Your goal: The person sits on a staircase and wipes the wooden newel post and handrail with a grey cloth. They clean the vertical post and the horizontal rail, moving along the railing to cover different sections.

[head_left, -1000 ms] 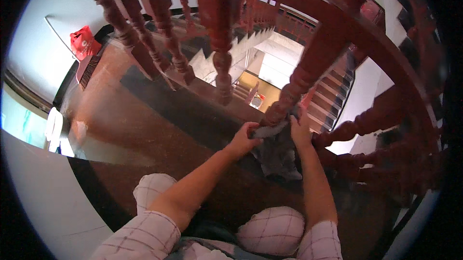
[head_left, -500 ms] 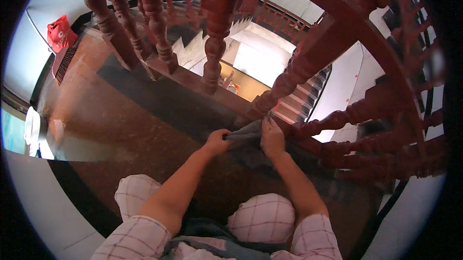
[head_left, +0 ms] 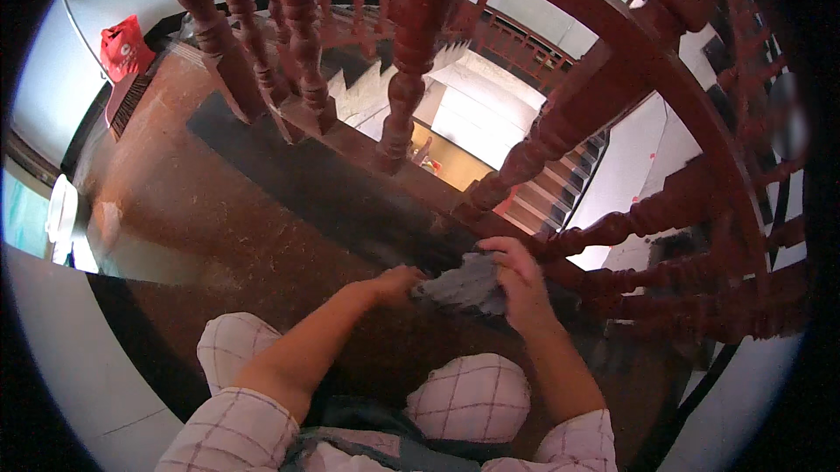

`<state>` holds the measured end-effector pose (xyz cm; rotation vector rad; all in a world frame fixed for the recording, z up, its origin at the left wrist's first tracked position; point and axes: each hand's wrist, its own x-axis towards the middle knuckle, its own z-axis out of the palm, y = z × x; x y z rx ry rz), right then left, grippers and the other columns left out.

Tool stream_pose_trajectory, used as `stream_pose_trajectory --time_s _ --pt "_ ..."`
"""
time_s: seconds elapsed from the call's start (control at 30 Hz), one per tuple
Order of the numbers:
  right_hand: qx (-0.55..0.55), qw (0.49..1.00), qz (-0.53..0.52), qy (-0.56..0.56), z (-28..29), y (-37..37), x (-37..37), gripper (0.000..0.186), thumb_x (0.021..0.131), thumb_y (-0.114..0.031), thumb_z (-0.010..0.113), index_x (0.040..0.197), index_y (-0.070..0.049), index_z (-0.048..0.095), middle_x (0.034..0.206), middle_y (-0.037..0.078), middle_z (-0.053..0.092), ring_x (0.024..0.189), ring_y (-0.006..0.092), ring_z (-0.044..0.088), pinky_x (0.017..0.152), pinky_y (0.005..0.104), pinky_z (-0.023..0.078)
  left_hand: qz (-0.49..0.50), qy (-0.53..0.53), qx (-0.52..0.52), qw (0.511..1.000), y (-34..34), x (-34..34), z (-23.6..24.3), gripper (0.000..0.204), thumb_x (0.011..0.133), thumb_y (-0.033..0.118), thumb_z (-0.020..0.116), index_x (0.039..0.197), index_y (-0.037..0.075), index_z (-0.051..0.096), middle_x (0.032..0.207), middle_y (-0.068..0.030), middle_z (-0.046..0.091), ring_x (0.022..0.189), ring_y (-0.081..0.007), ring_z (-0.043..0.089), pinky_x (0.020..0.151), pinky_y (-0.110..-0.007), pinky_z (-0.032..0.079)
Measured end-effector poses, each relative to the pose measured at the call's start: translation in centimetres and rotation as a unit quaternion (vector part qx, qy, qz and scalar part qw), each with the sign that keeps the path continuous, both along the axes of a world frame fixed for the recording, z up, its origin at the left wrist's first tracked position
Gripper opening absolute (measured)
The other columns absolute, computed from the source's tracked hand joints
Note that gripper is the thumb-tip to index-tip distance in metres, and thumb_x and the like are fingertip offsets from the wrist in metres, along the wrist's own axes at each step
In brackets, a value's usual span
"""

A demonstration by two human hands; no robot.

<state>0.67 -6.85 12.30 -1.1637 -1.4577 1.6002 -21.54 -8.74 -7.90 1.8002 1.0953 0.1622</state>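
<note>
A bunched grey cloth [head_left: 464, 286] hangs between my two hands, just above the floor by the base of the railing. My left hand [head_left: 395, 286] is closed on its left end. The fingers of my right hand [head_left: 518, 284] are bent round its right side, thumb and forefinger toward the railing. Right behind the cloth stand the dark red turned balusters [head_left: 490, 192] on their bottom rail [head_left: 424, 181]. My knees, in checked white fabric, are bent on either side below the hands.
The brown floor [head_left: 219, 209] has a dark border strip along the railing. A curved red handrail [head_left: 604, 8] arches over at the right. Beyond the balusters, stairs [head_left: 547, 196] drop to a lower level. At the far left are a broom [head_left: 129, 104], a red bag [head_left: 125, 48] and a white container [head_left: 63, 209].
Both hands have drawn back a little from the railing. The cloth, stretched in a narrow fold before, is now bunched wider, and my right hand has shifted right and nearer me.
</note>
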Motion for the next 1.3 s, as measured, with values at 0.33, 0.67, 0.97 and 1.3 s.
stream_pose_trajectory --time_s 0.33,0.67,0.97,1.3 --pt "0.049 0.982 -0.12 0.136 9.2 -1.0 0.1 0.042 0.083 -0.014 0.05 0.122 0.001 0.046 0.115 0.013 0.055 0.106 0.0225 0.055 0.092 0.0334 0.044 0.035 -0.266 -0.2 0.943 0.9 4.1 7.3 0.061 0.081 0.015 0.068 0.136 0.011 0.04 0.137 -0.015 0.042 0.126 -0.0253 0.041 0.101 -0.039 0.04" --pt "0.176 0.951 -0.252 -0.039 10.0 -2.3 5.0 0.039 0.082 -0.014 0.057 0.119 -0.001 0.054 0.116 0.013 0.056 0.111 0.0236 0.053 0.094 0.0346 0.042 0.166 -0.406 -0.301 0.847 3.9 -4.4 8.2 0.028 0.088 0.016 0.059 0.113 0.003 0.059 0.108 -0.0036 0.062 0.096 -0.0153 0.057 0.087 -0.03 0.045" --pt "-0.006 0.912 0.194 -0.362 0.3 -3.1 7.9 0.033 0.085 -0.023 0.065 0.107 0.001 0.062 0.102 0.013 0.057 0.096 0.0251 0.056 0.082 0.0325 0.044 0.22 -0.309 -0.191 0.905 7.5 -7.3 16.6 0.023 0.089 0.023 0.058 0.098 0.002 0.064 0.088 0.0006 0.064 0.084 -0.0078 0.056 0.078 -0.025 0.044" --pt "-0.026 0.946 0.215 -0.241 -4.3 -0.8 3.4 0.041 0.087 -0.007 0.058 0.128 -0.004 0.05 0.118 0.012 0.058 0.106 0.021 0.056 0.091 0.0327 0.045 0.104 -0.079 0.277 0.952 13.1 4.1 9.6 0.075 0.061 0.045 0.081 0.112 0.0 0.049 0.108 -0.018 0.059 0.106 -0.0388 0.053 0.089 -0.047 0.04"
